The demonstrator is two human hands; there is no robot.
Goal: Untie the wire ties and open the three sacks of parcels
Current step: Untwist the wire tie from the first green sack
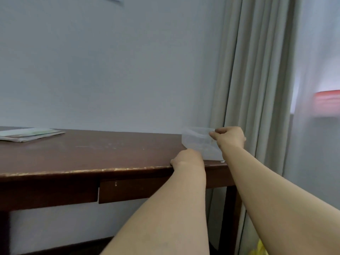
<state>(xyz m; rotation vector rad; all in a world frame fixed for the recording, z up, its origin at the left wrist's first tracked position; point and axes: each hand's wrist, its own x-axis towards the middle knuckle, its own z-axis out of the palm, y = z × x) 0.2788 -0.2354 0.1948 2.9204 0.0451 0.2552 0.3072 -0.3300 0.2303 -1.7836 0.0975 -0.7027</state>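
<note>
Pinching at the rim: right hand, fingers curled tight on the top edge of a clear plastic container; box or stiff bag, too blurred to tell.
Other side: left hand lying on the near edge of the tabletop, just beside the container's base; fingers hidden behind the back of the hand, so gripping or spread open, impossible to tell.
Container's place: far right corner of the tabletop, close against the curtain.
Task's things: no sacks plainly in view, no wire ties either; yellow crinkled patch at the bottom edge, low beside the curtain, possibly one of them, not certain.
Far left: papers lying flat, well apart from both hands.
Feel of the container: probably light, thin-walled, slick, apt to flex under a one-sided pinch; better taken at rim and base together.
Feel of the sacks, by guess: soft, slumping, weighty with parcels; best held at the gathered neck, tie ends untwisted with the other hand.
</note>
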